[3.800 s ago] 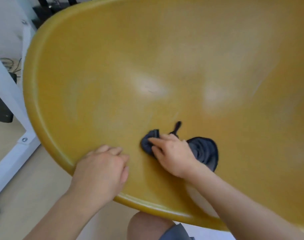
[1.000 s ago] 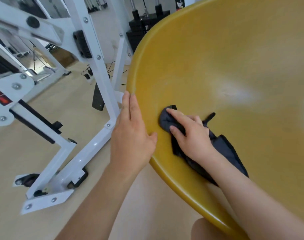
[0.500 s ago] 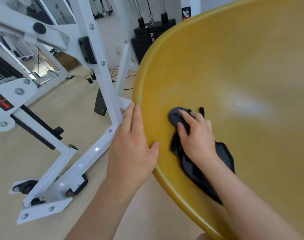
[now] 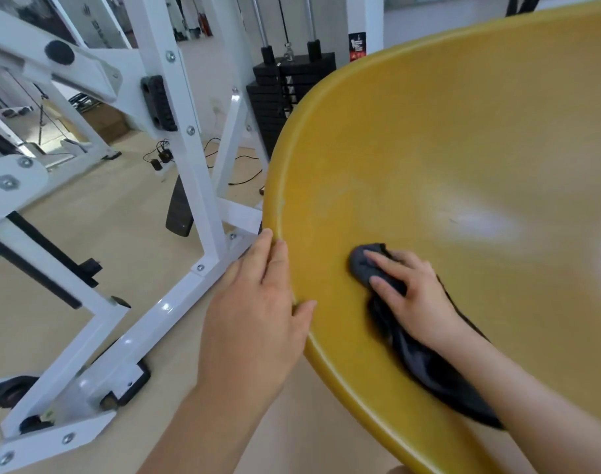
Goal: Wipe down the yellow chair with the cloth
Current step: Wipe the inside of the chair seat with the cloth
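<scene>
The yellow chair is a big glossy moulded shell that fills the right half of the view. A dark grey cloth lies bunched on its inner surface near the left rim. The rest of the cloth trails down under my right forearm. My right hand presses on the cloth with its fingers laid flat over the bunched end; its thumb is hidden. My left hand holds the chair's left rim, fingers along the outside and thumb hooked over the edge.
A white steel gym machine frame stands on the beige floor just left of the chair, its base bar close to my left hand. Behind it are a black weight stack and loose cables on the floor.
Over the last seconds both hands shifted from the front rim to the chair's left side. In the last second my right hand slid the cloth a little inward from the rim; my left hand kept its hold.
</scene>
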`<state>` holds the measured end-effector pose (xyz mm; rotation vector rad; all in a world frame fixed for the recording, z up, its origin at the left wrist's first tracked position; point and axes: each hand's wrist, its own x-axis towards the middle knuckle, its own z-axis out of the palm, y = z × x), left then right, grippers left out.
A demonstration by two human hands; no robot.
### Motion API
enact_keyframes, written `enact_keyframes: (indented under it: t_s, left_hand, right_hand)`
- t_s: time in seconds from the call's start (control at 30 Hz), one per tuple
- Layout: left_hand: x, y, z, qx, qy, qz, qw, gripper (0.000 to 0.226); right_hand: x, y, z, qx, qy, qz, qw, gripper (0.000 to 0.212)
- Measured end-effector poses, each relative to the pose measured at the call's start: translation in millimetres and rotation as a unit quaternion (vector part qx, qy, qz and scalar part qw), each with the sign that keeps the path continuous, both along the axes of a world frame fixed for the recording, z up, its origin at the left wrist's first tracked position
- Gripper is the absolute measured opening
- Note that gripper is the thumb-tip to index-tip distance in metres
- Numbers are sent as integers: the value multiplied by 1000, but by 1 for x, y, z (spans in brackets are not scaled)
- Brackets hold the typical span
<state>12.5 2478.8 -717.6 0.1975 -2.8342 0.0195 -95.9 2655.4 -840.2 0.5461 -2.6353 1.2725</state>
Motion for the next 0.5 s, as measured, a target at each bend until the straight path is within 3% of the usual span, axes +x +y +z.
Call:
enact_keyframes:
  t_s: [0.07,0.13,0.2,0.27,0.37,0.43,0.5]
  left_hand:
    - [2,0,3,1,-14,-8,1000,76]
    - [5,4,0,-44,-16,-32,998,63]
    - [4,16,-4,-107,-38,-80,990,42]
    - [-2,38,-7,-144,-136,-123,973,28]
    - [-15,58,-27,-190,-251,-124,941,40]
    - [-25,67,-31,-234,-264,-117,928,41]
    - [-34,71,-33,-258,-270,-126,919,45]
  right_hand:
    - [-42,14,-7,90,-54,-162,981,44]
    - [-60,11,1,92,-110,-243,959,47]
    - [-43,-2,6,74,-101,-192,973,47]
    - [3,-9,4,70,-36,-62,995,46]
    - [21,28,-6,126,3,38,991,45]
    - [-20,74,-18,198,-25,-78,977,45]
    - [-63,116,-18,229,-91,-251,936,46]
